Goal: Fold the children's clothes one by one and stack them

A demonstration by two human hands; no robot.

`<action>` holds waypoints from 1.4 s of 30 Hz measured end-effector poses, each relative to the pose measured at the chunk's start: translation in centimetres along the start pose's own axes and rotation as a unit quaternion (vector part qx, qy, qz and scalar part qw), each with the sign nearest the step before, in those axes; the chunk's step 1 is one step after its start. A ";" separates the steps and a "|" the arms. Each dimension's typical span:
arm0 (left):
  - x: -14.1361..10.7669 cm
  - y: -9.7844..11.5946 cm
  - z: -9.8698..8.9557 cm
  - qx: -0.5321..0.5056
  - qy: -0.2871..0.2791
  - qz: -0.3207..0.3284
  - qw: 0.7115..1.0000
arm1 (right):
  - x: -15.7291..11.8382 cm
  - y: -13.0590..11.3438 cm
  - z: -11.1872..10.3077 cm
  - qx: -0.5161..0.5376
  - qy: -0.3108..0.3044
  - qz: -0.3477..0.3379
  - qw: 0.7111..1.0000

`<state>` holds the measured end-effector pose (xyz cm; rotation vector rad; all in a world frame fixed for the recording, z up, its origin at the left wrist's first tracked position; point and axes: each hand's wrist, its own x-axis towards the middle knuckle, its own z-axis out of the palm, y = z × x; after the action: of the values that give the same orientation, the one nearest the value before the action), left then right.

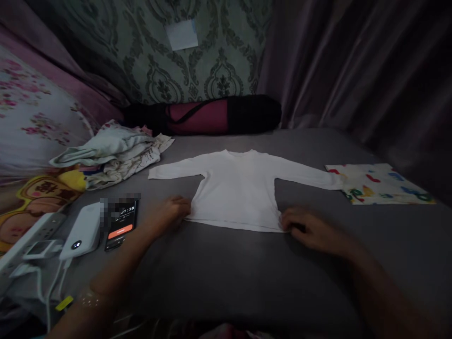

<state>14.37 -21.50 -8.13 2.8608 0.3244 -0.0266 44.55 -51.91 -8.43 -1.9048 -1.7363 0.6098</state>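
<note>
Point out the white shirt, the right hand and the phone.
White shirt [239,190], head view: middle of its body.
Right hand [310,228], head view: back of the hand.
Phone [122,224], head view: its screen.

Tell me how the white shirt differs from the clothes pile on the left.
The white shirt lies spread flat, sleeves out; the clothes pile is heaped and rumpled. The white shirt looks plain, while the clothes pile mixes several pieces, some printed. The left hand and right hand are at the white shirt's hem corners, away from the clothes pile. Both lie on the gray surface.
</note>
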 end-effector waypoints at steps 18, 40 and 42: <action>14.3 15.9 6.3 -0.055 0.109 0.142 0.982 | 10.4 5.3 -2.1 -0.266 0.145 0.221 0.927; 12.5 20.5 7.5 -0.009 -0.025 0.181 0.983 | 10.7 4.4 -2.2 -0.294 0.184 0.256 0.902; 12.1 21.0 7.1 -0.039 -0.019 0.230 0.972 | 11.4 3.0 -1.3 -0.298 0.208 0.225 0.904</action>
<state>30.90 -40.46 -10.21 2.7801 -0.3412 0.0180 48.70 -40.86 -9.27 -2.6462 -1.2867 -0.2288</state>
